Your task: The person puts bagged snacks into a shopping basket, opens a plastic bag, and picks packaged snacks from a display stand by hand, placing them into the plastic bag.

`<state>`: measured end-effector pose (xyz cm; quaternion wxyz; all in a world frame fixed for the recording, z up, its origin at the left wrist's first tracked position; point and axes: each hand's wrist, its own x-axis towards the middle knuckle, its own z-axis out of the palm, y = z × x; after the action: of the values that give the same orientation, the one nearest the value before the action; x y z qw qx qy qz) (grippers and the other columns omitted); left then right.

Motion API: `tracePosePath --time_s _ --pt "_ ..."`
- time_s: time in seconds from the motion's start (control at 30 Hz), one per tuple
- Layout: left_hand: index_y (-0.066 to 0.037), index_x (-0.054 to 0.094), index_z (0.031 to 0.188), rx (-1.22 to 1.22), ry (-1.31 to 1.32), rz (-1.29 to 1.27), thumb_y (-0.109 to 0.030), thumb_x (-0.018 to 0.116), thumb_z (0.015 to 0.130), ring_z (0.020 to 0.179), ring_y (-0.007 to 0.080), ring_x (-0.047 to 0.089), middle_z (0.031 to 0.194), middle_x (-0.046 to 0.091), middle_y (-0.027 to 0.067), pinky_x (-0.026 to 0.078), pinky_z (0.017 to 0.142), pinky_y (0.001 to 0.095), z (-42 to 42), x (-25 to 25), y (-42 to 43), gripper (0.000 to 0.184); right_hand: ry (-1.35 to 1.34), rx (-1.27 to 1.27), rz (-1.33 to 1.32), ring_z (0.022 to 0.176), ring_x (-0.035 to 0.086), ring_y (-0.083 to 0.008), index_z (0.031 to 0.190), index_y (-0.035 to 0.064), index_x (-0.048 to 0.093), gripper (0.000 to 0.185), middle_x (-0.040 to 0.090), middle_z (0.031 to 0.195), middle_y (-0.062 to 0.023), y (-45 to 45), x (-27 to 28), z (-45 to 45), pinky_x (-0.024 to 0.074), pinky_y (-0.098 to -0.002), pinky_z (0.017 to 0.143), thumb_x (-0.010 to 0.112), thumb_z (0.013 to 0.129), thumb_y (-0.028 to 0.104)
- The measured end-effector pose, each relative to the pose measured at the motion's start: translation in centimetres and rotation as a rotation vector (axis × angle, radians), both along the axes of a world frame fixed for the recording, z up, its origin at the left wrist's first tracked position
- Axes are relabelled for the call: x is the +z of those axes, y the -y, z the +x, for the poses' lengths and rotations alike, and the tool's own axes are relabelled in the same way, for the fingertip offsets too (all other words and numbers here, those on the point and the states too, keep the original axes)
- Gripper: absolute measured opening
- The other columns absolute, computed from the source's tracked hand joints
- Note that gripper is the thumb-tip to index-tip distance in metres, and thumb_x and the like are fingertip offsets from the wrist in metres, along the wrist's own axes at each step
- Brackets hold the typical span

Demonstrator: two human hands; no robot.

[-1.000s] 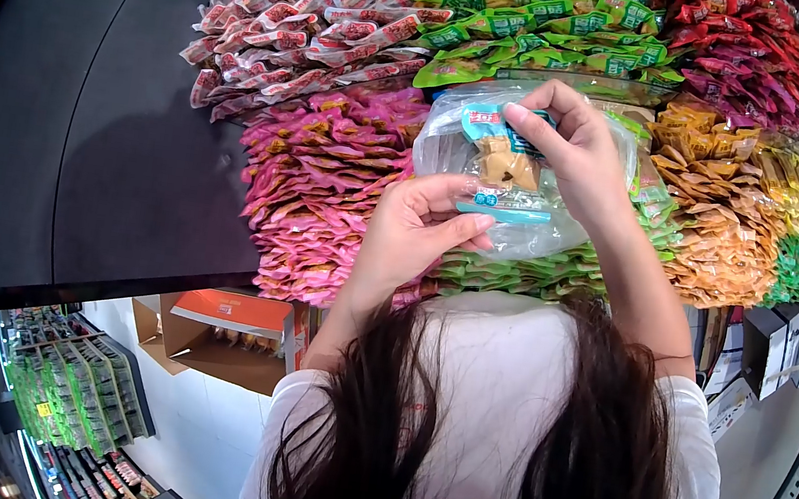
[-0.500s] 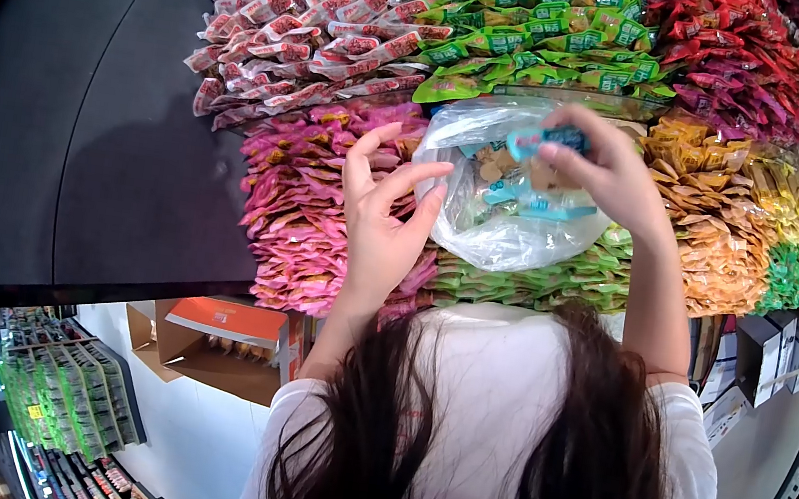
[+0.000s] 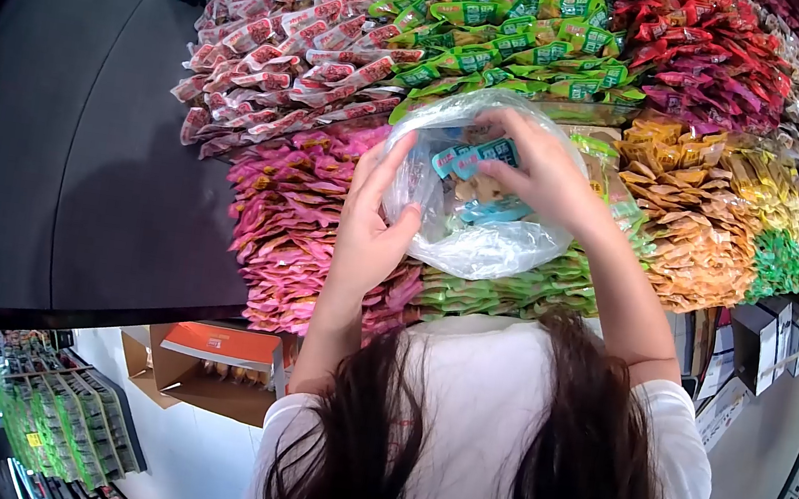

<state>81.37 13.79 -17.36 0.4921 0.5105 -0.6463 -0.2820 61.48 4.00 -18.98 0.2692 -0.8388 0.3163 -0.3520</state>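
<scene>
A clear plastic bag (image 3: 505, 250) sits with its mouth spread wide on the heaped snack packets, holding several small blue and brown packets. My right hand (image 3: 540, 175) reaches into the bag from the right, thumb and fingers on a blue snack packet (image 3: 475, 158). At the bag's left rim is my left hand (image 3: 371, 213), fingers stretched out along the plastic and thumb apart. The tips of some right fingers are hidden behind the plastic and the packet.
Pink packets (image 3: 294, 205) lie left of the bag, green ones (image 3: 509, 32) behind it, orange ones (image 3: 697, 253) to the right. A dark tabletop (image 3: 153, 207) extends at left. Below the edge stands an open cardboard box (image 3: 215, 382).
My right hand has moved down and left into the bag with the blue packet. My left hand has come up against the bag's left rim, its fingers straighter.
</scene>
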Motion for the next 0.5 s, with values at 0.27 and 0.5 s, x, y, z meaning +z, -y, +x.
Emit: tracePosePath --time_s 0.27,0.5 --pt "-0.007 0.05 0.129 0.039 0.065 -0.057 0.007 0.052 0.067 0.123 0.0272 0.038 0.127 0.04 0.0139 0.03 0.103 0.0347 0.8 0.1 -0.1 0.064 -0.212 0.118 -0.057 0.093 0.057 -0.0339 0.108 0.0068 0.05 0.042 0.059 0.101 -0.0151 -1.9 1.8 -0.6 0.0457 -0.0393 0.079 0.071 0.072 0.016" --pt "-0.009 0.047 0.132 -0.024 -0.082 -0.153 -0.009 0.064 0.075 0.089 0.0146 0.052 0.13 0.039 0.0116 0.044 0.076 0.0237 3.1 -1.2 1.7 0.06 -0.406 -0.058 -0.357 0.1 0.058 -0.0343 0.125 0.009 0.049 0.061 0.053 0.121 -0.0181 -1.6 2.5 -0.2 0.0472 -0.0406 0.083 0.073 0.07 0.021"
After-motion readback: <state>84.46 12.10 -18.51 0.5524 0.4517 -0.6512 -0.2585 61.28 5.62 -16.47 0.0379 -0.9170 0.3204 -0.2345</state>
